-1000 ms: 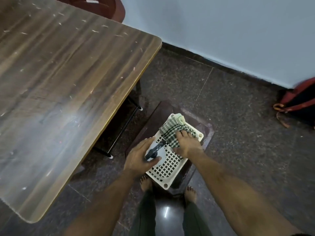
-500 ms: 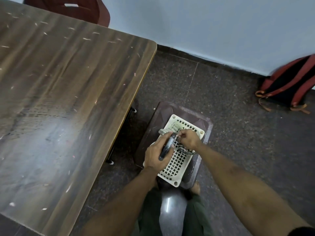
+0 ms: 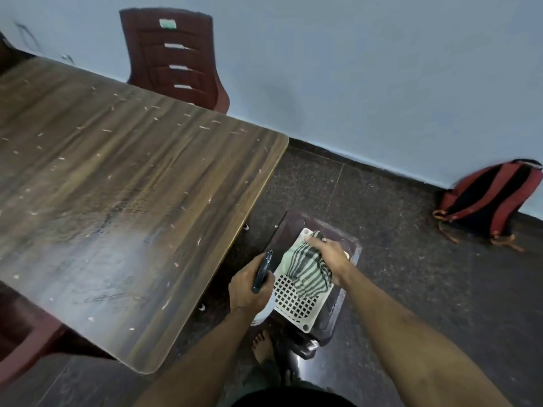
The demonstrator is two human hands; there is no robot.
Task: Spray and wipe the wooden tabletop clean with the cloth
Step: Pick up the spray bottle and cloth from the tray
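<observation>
Head view: left hand [image 3: 249, 286] is clenched around a dark, slim object [image 3: 262, 271] — presumably the spray bottle, though blur prevents confirmation. Right hand [image 3: 329, 254] grips a bunched green-and-white checked cloth [image 3: 305, 274], held over a white perforated basket [image 3: 296, 304]. The basket sits on a dark brown stool [image 3: 338, 312] on the floor, just beside the table's near right edge.

Wooden tabletop [image 3: 123, 207] lies to the left of both hands, well scattered with pale crumbs and faint scribble marks; its right corners are rounded. Open dark floor [image 3: 396, 259] extends right of the stool toward a red-and-black backpack [image 3: 490, 198] against the wall. A maroon plastic chair [image 3: 176, 60] stands behind the table's far edge — a pale green label on its backrest is illegible.
</observation>
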